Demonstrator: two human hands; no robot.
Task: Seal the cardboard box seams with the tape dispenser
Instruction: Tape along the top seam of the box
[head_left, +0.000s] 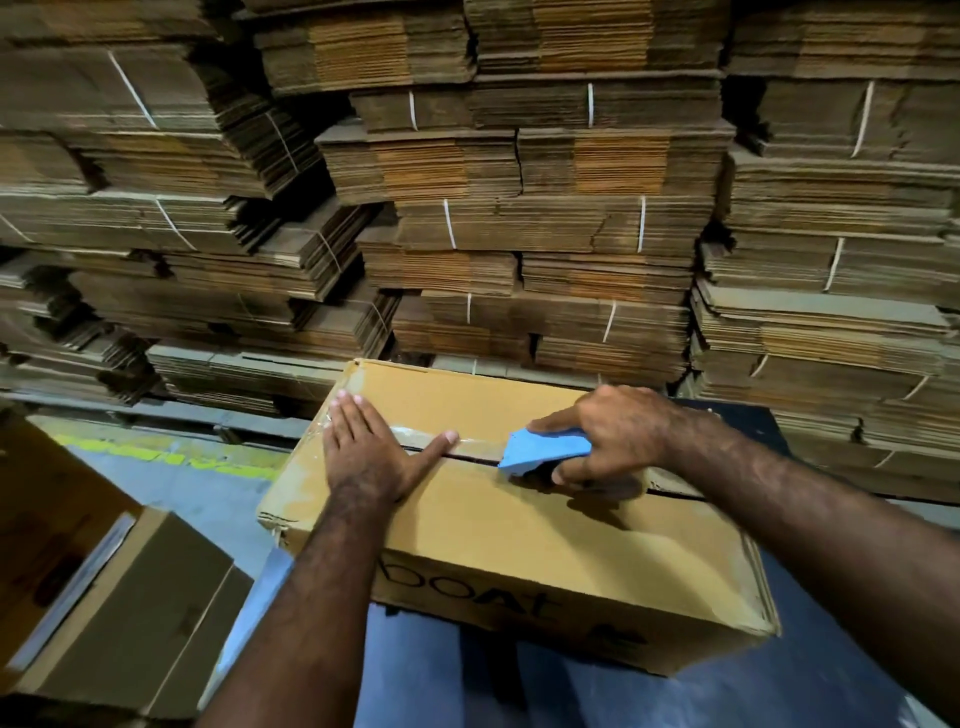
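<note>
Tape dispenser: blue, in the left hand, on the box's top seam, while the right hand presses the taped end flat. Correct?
The hands are swapped. The head view shows the blue tape dispenser gripped by the right hand on the top seam of the box, while the left hand presses the taped end flat.

The right hand (618, 434) covers most of the blue dispenser (540, 449), so its roll and blade cannot be seen, and it hides part of the seam (470, 458) on the box (519, 525). The left hand (363, 452) hides the taped end. The lower-left carton (130, 597) is blurred and cut by the edge.
</note>
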